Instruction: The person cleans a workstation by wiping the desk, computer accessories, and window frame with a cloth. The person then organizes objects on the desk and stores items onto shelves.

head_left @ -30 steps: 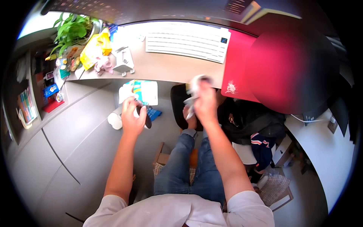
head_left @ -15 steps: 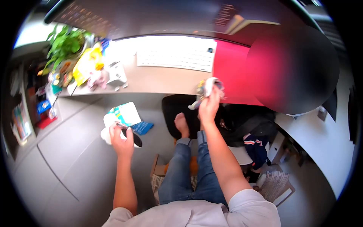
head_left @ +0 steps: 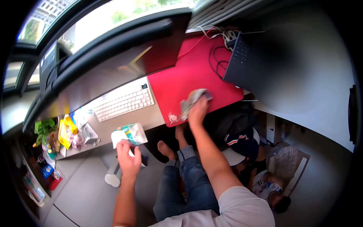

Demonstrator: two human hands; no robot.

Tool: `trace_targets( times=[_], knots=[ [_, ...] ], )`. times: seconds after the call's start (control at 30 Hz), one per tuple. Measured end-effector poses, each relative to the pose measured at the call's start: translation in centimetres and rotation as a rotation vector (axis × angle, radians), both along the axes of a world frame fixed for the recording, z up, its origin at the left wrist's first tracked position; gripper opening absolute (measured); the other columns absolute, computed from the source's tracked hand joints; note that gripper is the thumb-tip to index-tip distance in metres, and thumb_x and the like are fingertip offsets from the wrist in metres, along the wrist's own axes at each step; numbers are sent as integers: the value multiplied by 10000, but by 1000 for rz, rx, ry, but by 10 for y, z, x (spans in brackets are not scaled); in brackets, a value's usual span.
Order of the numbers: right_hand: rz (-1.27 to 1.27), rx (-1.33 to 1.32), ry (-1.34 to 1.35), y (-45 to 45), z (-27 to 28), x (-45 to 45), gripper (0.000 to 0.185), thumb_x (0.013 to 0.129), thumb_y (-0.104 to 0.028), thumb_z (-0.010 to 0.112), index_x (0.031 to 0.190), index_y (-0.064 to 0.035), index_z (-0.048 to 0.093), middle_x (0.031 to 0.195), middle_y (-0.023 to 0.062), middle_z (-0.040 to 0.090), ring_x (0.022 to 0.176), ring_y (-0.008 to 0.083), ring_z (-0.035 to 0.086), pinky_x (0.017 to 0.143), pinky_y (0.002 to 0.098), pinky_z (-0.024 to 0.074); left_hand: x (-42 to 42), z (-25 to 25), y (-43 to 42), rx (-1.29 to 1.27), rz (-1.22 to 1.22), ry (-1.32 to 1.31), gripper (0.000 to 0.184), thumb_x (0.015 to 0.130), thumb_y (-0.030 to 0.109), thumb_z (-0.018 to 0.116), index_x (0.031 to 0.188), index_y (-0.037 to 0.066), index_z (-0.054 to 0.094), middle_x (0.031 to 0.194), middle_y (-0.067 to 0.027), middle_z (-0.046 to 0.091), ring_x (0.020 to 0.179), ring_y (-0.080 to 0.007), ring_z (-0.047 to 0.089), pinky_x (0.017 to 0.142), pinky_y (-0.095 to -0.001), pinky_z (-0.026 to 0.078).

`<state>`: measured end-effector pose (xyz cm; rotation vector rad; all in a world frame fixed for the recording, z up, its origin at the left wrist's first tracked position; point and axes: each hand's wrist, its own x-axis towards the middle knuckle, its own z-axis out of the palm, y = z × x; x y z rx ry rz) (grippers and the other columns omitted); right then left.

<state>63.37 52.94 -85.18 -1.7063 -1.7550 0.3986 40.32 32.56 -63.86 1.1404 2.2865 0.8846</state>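
My right hand (head_left: 199,111) grips a crumpled cloth (head_left: 187,106), greyish with some yellow, blurred by motion over the red desk mat (head_left: 166,85). Just left of the cloth, a small tangle of white strands (head_left: 172,118) lies on the mat. In front of the desk edge, the fingers of my left hand (head_left: 129,157) are closed on a white and green packet (head_left: 135,133). A dark and white item (head_left: 143,160) shows partly behind that hand; its kind is unclear. Below it is a white rounded object (head_left: 112,178), and I cannot tell whether the hand holds it.
A white keyboard (head_left: 123,100) and a monitor (head_left: 128,64) stand left of the mat. Right of them sits a dark laptop (head_left: 240,58) with cables (head_left: 217,56). Yellow packaging (head_left: 66,130) and a plant (head_left: 43,128) are far left. A person (head_left: 270,187) is at lower right.
The view has turned toward the right. My right hand has carried the cloth from the mat's left edge onto the mat. My left hand with the packet is closer to the desk edge.
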Motion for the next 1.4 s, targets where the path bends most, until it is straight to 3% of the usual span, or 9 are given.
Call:
trace_targets(
  times=[0.03, 0.1, 0.13, 0.3, 0.57, 0.8, 1.1, 1.3, 1.4],
  knots=[
    [24, -704, 198, -5, 43, -15, 290, 966, -10, 490, 1205, 26, 652, 1196, 277, 651, 1130, 453, 599, 991, 499, 478, 9, -2, 18, -15, -23, -7, 165, 817, 26, 709, 957, 11, 624, 1056, -179, 572, 911, -358, 618, 813, -407, 528],
    [742, -211, 183, -71, 18, -10, 243, 854, 34, 549, 1024, 23, 721, 1173, 237, 684, 1112, 406, 637, 997, 453, 509, 31, -2, 63, -35, -77, -2, 153, 816, 23, 704, 919, -2, 593, 1018, -177, 578, 944, -370, 609, 849, -409, 512],
    [777, -410, 252, -73, 60, -5, 244, 800, 44, 569, 970, 3, 740, 1195, 227, 683, 1130, 395, 645, 1001, 449, 512, 42, -5, 84, -60, -105, -23, 153, 821, 37, 709, 925, 6, 601, 1032, -183, 587, 953, -385, 615, 847, -424, 519],
    [-46, -409, 86, -16, 56, 68, 357, 910, -8, 571, 1260, -8, 640, 1321, 213, 615, 1208, 447, 584, 1037, 487, 477, 81, -38, 176, -61, -259, -15, 169, 847, 101, 718, 981, 18, 656, 1106, -207, 594, 914, -436, 653, 808, -494, 556],
    [181, -109, 137, 98, 50, 17, 447, 928, -41, 622, 1371, 6, 583, 1547, 244, 420, 1325, 480, 483, 1110, 535, 412, 102, -76, 233, -138, -241, 21, 154, 856, 90, 706, 970, 17, 631, 1080, -199, 580, 907, -442, 637, 795, -499, 538],
    [72, -153, -88, 222, 29, -59, 418, 923, -83, 609, 1318, 47, 580, 1475, 229, 479, 1197, 449, 544, 1037, 519, 465, 88, -88, 226, -168, -221, -28, 157, 848, 76, 714, 960, 18, 621, 1080, -212, 563, 1003, -437, 609, 846, -490, 524],
    [301, -202, 97, 102, 45, 16, 338, 841, 0, 602, 1172, 13, 668, 1346, 169, 615, 1112, 412, 607, 965, 487, 508, 72, -89, 237, 23, -239, 20, 181, 856, 75, 730, 990, 19, 623, 1387, -331, 496, 1307, -499, 508, 1033, -492, 478],
    [30, -280, 117, 65, 51, 53, 357, 886, -52, 570, 1227, 26, 641, 1376, 219, 578, 1235, 452, 577, 1053, 475, 470, 96, -39, 244, -61, -296, -340, 190, 833, 73, 738, 979, 24, 627, 1317, -266, 595, 1165, -456, 630, 967, -469, 529],
    [-125, -324, 86, 33, 48, 80, 391, 912, -43, 599, 1292, 45, 616, 1441, 236, 520, 1271, 452, 560, 1068, 466, 464, 115, -61, 278, -120, -368, -288, 183, 860, 128, 709, 976, 12, 630, 1098, -232, 692, 1004, -362, 711, 827, -420, 563]
  ],
)
